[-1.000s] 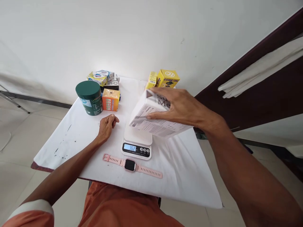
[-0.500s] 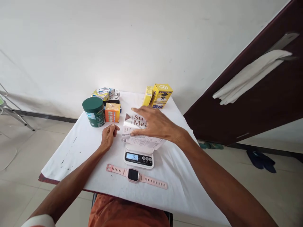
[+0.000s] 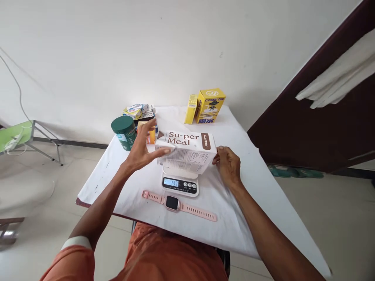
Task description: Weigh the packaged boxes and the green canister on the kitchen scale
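Note:
A white "Su-per Meal" carton [image 3: 187, 141] rests on the white digital kitchen scale [image 3: 181, 185], whose lit display seems to read 197. My left hand [image 3: 143, 150] is open at the carton's left end, fingers spread and thumb stretched over its front edge. At the carton's right end, my right hand [image 3: 229, 164] has curled fingers and thumb closed at the lower corner. In front of the scale lies a pink smartwatch [image 3: 172, 203] with its strap laid out flat. Behind my left hand, an orange box [image 3: 150, 136] is partly hidden.
A green lidded tub [image 3: 124, 132] and several small boxes [image 3: 133, 113] stand at the back left. Two yellow boxes [image 3: 210, 107] are at the back right. White cloth covers the table [image 3: 123, 195]. A green folding chair [image 3: 16, 136] is off to the left.
My right hand has moved from the carton's top to its right end. My left hand has opened and come up to the left end. The scale's reading has dropped from 362.

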### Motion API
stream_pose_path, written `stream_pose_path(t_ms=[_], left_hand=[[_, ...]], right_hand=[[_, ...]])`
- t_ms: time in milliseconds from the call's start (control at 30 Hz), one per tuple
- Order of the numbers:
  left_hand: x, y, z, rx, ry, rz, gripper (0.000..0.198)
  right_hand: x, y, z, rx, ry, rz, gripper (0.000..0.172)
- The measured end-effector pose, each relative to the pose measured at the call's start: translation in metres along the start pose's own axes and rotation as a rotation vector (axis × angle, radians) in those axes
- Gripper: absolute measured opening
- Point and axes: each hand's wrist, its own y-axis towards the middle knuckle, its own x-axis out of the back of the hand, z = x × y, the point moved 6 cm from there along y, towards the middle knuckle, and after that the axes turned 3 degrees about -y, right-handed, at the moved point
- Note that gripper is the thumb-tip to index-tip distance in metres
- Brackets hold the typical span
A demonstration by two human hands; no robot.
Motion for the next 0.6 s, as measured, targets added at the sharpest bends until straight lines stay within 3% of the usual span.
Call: stream_pose_path(t_ms=[133,300,467,600], left_hand=[[-0.017,0.024,-0.036,-0.157,0.306,0.268,0.097],[-0.052,0.044,-0.038,-0.171,0.515,0.547,0.093],[-0.057,0.054,-0.033,-0.080,0.468,0.651,0.081],[-0.027,0.058,-0.040,-0.097,0.439,0.564,0.072]], right_hand=[[-0.005,-0.007,-0.006,-0.068,-0.071,0.063,0.035],[-0.002,-0.006,-0.002,-0.101,-0.156,0.068,0.029],[-0.003,-0.005,-0.001,-0.064,-0.194,0.079,0.032],[-0.004,-0.004,-0.004,-0.034,-0.180,0.092,0.031]])
